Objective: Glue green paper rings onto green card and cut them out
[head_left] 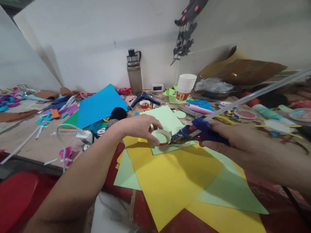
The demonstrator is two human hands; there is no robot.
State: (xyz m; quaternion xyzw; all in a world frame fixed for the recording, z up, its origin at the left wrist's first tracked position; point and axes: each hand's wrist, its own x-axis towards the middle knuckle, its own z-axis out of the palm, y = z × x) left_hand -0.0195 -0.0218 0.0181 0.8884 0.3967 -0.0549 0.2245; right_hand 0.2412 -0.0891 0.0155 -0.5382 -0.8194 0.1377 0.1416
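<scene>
My left hand pinches a short paper-cup ring, white inside with a red rim, and holds it down on a light green sheet. My right hand is wrapped round a blue hot glue gun with a clear glue stick sticking out the back. The gun's nozzle touches the ring's right side. A large yellow sheet lies under both, nearer to me.
A stack of white paper cups, a grey water bottle, a small clock, another cut ring, a blue sheet and scattered paper scraps crowd the back of the table. A red chair stands at lower left.
</scene>
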